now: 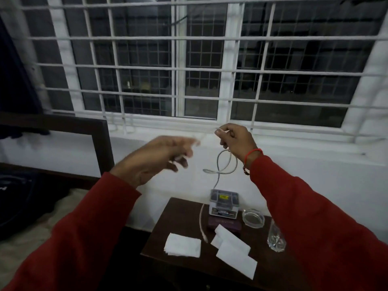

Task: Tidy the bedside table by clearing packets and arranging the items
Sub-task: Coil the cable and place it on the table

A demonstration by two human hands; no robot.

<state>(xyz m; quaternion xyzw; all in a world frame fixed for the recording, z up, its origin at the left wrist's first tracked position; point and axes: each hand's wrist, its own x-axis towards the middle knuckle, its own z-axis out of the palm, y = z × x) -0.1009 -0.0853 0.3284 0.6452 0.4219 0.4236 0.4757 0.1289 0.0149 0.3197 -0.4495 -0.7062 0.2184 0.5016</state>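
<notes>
Both my hands are raised in front of the window, above the dark wooden bedside table (182, 211). My right hand (236, 139) pinches a white cable (227, 162) that hangs in a loop down toward a small white and grey box (224, 203) at the table's back edge. My left hand (161, 155) is blurred, fingers spread, holding nothing that I can make out. On the table lie a folded white tissue (182, 245), white paper slips (235, 250), another thin cord (202, 222), a glass ashtray (253, 217) and a crumpled clear plastic packet (275, 238).
A dark flat case (224, 224) lies under the white box. A barred window (189, 66) fills the wall ahead. A dark wooden bed frame (100, 143) and bedding (31, 238) sit to the left of the table.
</notes>
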